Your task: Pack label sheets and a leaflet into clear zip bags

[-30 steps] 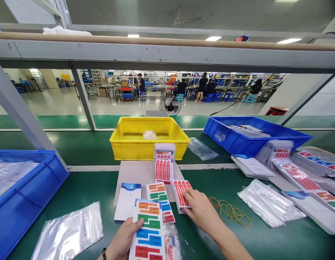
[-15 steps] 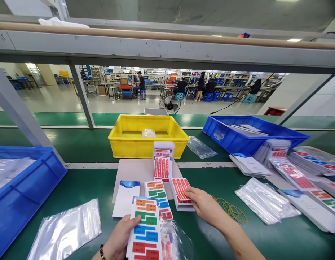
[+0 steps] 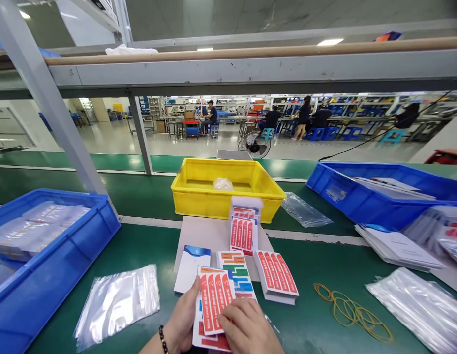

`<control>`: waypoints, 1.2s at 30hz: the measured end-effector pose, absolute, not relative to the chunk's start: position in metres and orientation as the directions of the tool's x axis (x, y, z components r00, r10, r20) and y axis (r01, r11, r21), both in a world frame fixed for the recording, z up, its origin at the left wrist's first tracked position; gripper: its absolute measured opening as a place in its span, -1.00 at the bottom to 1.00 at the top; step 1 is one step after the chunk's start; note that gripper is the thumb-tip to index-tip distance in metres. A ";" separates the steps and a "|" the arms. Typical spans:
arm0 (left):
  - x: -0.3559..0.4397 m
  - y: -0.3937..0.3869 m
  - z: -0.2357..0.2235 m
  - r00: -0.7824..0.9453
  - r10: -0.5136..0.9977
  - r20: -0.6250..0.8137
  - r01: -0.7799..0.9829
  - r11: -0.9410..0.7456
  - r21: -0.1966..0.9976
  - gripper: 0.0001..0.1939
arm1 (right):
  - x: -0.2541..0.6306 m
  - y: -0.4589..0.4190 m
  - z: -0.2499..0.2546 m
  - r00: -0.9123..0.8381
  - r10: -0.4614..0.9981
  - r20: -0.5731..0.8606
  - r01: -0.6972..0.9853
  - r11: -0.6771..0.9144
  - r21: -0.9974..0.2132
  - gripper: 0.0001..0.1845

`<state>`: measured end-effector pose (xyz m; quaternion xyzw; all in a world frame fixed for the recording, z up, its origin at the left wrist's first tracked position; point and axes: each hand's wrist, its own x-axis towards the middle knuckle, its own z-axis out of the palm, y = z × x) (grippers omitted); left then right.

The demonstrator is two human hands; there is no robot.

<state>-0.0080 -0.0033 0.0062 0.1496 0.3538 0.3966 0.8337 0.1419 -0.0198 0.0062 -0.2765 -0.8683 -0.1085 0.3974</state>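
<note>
My left hand (image 3: 181, 319), thumb on top, grips a multicolour label sheet (image 3: 203, 339) near the front of the green bench. A red-and-white label sheet (image 3: 215, 297) lies over it, slightly askew. My right hand (image 3: 248, 327) has its curled fingers on the lower right of the red sheet; their tips are partly hidden. Just beyond are a white booklet with a blue top (image 3: 191, 268) and another multicolour label sheet (image 3: 237, 270). A thick stack of red label sheets (image 3: 276, 275) sits to the right. More red label sheets (image 3: 243, 233) lean by the yellow bin.
Clear plastic bags (image 3: 119, 300) lie at left, others (image 3: 420, 309) at right. Rubber bands (image 3: 351, 309) lie right of the stack. A yellow bin (image 3: 217, 204) stands behind, with blue bins at left (image 3: 76, 260) and right (image 3: 346, 191). A metal post (image 3: 58, 108) rises at left.
My right hand has moved left from the red stack with a red label sheet, now over the multicolour sheet in my left hand. The view has swung left.
</note>
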 end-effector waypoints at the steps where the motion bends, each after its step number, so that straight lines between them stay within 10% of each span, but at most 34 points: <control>1: -0.008 -0.004 0.006 0.442 0.787 -0.430 -0.550 0.616 0.564 -0.56 | 0.141 -0.019 0.003 -0.528 0.407 0.745 0.566 0.823 -0.048 -0.80; 8: -0.010 -0.009 0.006 0.469 0.832 -0.297 -0.489 0.524 0.697 -0.62 | 0.163 -0.019 0.002 -0.505 0.598 0.622 0.524 0.785 -0.330 -0.67; 13: -0.010 -0.014 0.002 0.527 0.780 -0.336 -0.363 0.565 0.741 -0.56 | 0.177 -0.009 0.001 -0.059 0.995 0.086 0.176 0.095 -0.980 -0.54; 17: -0.014 -0.014 0.002 0.561 0.774 -0.294 -0.156 0.448 0.880 -0.56 | 0.179 0.002 0.001 -0.259 0.950 -0.174 -0.196 -0.229 -0.954 -0.59; 24: -0.024 -0.005 0.016 0.505 0.847 -0.169 0.362 -0.030 0.932 -0.87 | 0.193 0.018 0.005 0.170 0.966 -0.195 -0.443 -0.101 -0.891 -0.58; 36: -0.016 -0.006 0.001 0.439 0.892 -0.111 0.182 0.032 0.983 -0.88 | 0.188 0.014 0.002 -0.080 0.982 -0.173 -0.275 -0.188 -0.943 -0.61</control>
